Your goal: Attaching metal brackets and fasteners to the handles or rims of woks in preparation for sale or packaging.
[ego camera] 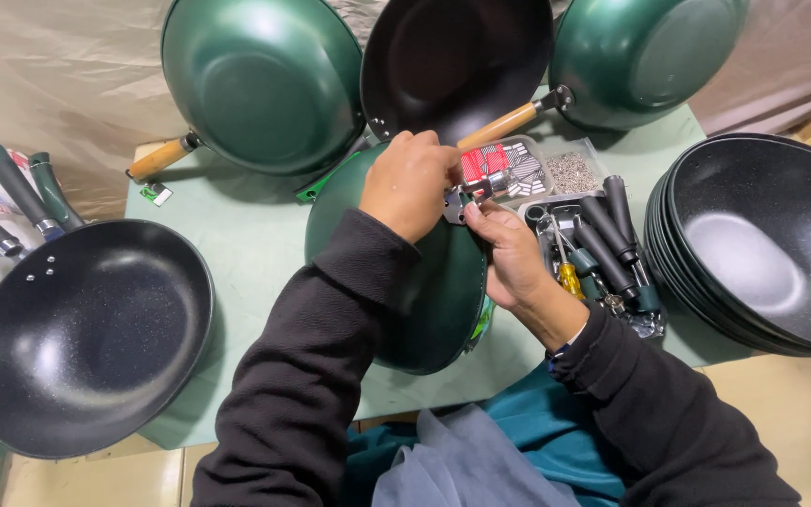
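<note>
at the centre of the frame the person holds a green wok (424, 300) tipped bottom-up over the pale green table (237, 244), its dark green underside facing the camera and its rim nearest the top of the frame. the left hand (412, 183) is curled down over that upper rim, fingers closed against the pan, and a small metal bracket (466, 197) shows just past the knuckles. the right hand (509, 249) comes in from the right with thumb and forefinger pinched together on that bracket; what else, if anything, sits between the fingertips is too small to tell. judging by this, the step in hand is seating the handle fitting on the wok's rim, and the next move looks to call for a steady grip by the left hand while the right lines the piece up square with the rivet holes. just above and right of the hands lies a clear tray of small parts (509, 169) beside a bag of screws (573, 172), and below those a tray of dark handles (607, 239) with a yellow screwdriver (570, 277). finished woks with wooden handles (265, 80) lean across the top of the frame, a stack of black bare pans (762, 253) fills the right edge, and a black handled wok (86, 338) sits at lower left.
</note>
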